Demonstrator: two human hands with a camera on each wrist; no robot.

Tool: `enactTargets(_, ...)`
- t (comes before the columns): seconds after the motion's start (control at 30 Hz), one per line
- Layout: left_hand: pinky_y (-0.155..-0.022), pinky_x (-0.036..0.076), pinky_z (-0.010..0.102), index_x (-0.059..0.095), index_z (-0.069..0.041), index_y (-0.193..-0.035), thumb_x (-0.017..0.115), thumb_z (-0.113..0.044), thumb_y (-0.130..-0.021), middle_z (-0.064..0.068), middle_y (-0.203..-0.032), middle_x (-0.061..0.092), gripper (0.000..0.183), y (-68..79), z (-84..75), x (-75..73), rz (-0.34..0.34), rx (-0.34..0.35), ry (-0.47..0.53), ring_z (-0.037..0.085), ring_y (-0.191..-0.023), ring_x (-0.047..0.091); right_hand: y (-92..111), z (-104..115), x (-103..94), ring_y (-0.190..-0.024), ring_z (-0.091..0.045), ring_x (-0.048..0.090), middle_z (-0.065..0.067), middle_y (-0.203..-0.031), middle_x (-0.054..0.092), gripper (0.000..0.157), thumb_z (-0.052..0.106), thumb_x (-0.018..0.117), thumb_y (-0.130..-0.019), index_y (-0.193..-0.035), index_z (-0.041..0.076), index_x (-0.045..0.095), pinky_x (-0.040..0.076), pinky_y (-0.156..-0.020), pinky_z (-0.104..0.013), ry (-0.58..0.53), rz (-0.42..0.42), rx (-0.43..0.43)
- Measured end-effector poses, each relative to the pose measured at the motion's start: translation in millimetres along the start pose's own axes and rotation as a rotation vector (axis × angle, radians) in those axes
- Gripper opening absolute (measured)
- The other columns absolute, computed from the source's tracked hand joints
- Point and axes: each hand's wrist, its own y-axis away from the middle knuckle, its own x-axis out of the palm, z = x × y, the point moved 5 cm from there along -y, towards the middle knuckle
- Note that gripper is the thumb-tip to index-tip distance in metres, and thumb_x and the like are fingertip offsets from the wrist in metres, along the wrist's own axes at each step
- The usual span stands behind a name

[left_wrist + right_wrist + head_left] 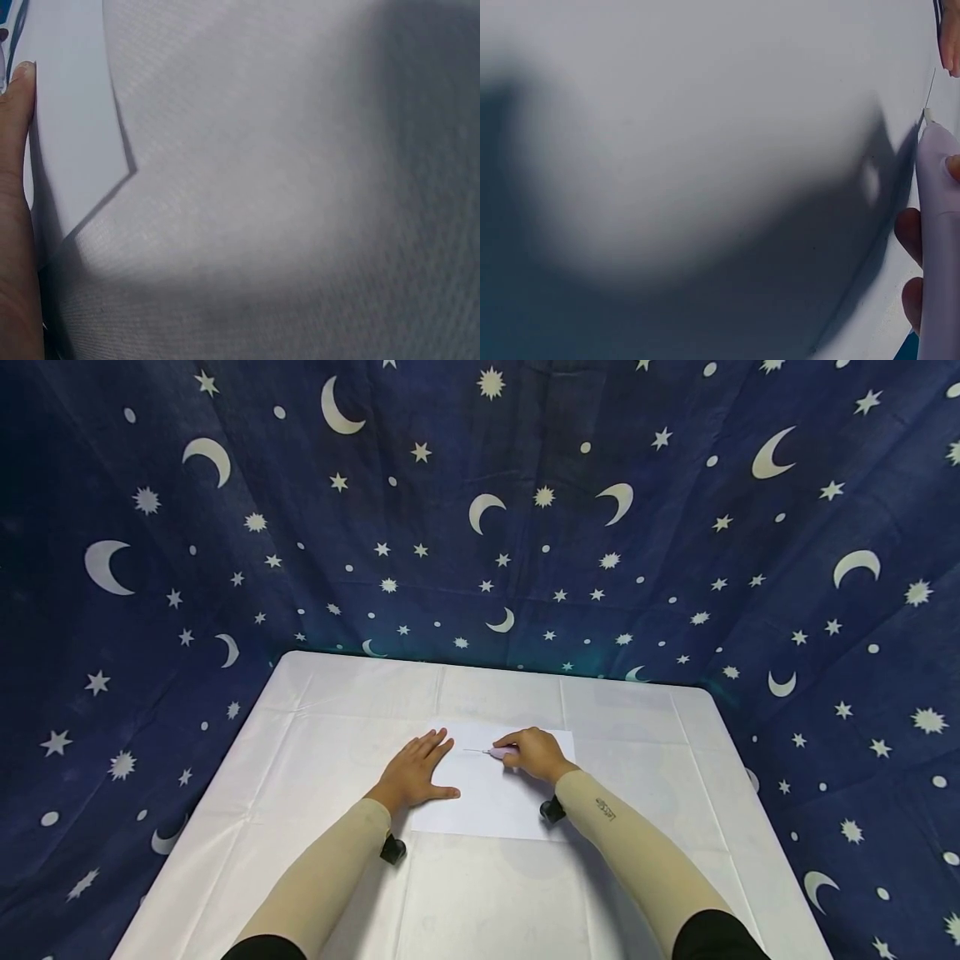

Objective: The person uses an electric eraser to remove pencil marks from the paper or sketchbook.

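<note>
A white sheet of paper [487, 802] lies on the table with a short thin dark line [474, 750] on it. My left hand [416, 768] rests at the paper's left edge, fingers straight and thumb spread over the sheet. In the left wrist view its thumb [19, 112] lies near a paper corner. My right hand [536, 753] grips a thick lilac electric eraser [937, 240] with a narrow white tip. The tip touches or nearly touches the right end of the line. In the right wrist view, part of the eraser is cut off by the frame edge.
The table [322, 735] has a creased white cloth cover and rounded far corners. A dark blue curtain [450, 527] with moons and stars hangs behind it and along both sides.
</note>
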Motion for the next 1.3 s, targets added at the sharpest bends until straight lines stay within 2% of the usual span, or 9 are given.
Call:
enactTargets(0.17,-0.124,0.011,0.042,0.02,-0.019,-0.159,0.05,-0.081,-0.08,0.001,-0.166,0.01,0.105,-0.6,0.3,0.8,-0.011,0.0,0.001,0.021,-0.153,0.009,-1.7,1.6,0.5,-0.107,-0.021,0.067,-0.003,-0.114,0.073,0.028,0.019,0.076,-0.085,-0.113,0.018,0.077,0.052,-0.096,-0.041,0.007,-0.011,-0.021)
enactTargets(0.4,-0.124,0.011,0.042,0.021,-0.019,-0.159,0.051,-0.081,-0.08,0.001,-0.166,0.009,0.105,-0.7,-0.3,0.1,-0.007,0.0,0.01,0.021,-0.153,0.009,-2.4,-0.8,1.1,-0.109,-0.019,0.066,-0.001,-0.115,0.073,0.028,0.021,0.077,-0.085,-0.113,0.022,0.077,0.052,-0.097,-0.039,-0.002,0.004,0.009)
enactTargets(1.07,-0.124,0.011,0.043,0.022,-0.018,-0.158,0.052,-0.08,-0.08,0.002,-0.166,0.01,0.104,1.2,0.1,-2.2,-0.014,0.0,0.031,0.023,-0.153,0.01,0.8,-3.2,-4.7,-0.107,-0.02,0.066,-0.001,-0.115,0.073,0.028,0.02,0.078,-0.084,-0.112,0.022,0.077,0.051,-0.096,-0.039,-0.007,0.006,0.038)
enactTargets(1.3,-0.124,0.014,0.045,0.025,-0.016,-0.158,0.055,-0.077,-0.081,0.004,-0.166,0.015,0.102,1.9,-1.0,-2.8,-0.044,0.012,0.034,0.025,-0.153,0.013,-3.9,0.2,-1.2,-0.107,-0.02,0.066,0.0,-0.115,0.073,0.028,0.021,0.078,-0.084,-0.112,0.022,0.077,0.051,-0.095,-0.039,-0.005,0.005,0.018)
